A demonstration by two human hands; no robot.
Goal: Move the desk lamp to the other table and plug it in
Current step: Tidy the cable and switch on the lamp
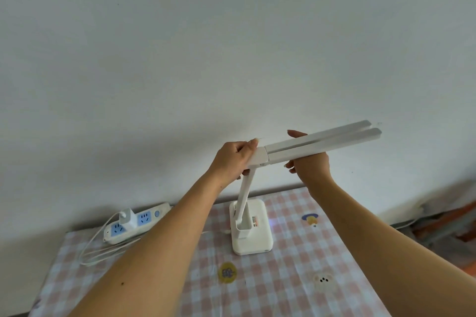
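A white desk lamp (251, 226) stands on its flat base on a table with a pink-and-white checked cloth (296, 278). Its thin arm rises to a hinge, from which two long light bars (327, 143) stretch to the right. My left hand (235, 159) grips the hinge block at the top of the arm. My right hand (309, 162) holds the light bars from below, near the hinge, fingers wrapped behind them. A white power strip (139, 221) with blue sockets lies at the table's back left, with a white plug adapter (127, 217) seated in it.
A white cable (95, 249) loops on the cloth beside the power strip. A plain white wall stands right behind the table. At the far right, past the table's edge, lie a reddish floor and some dark clutter (448, 224).
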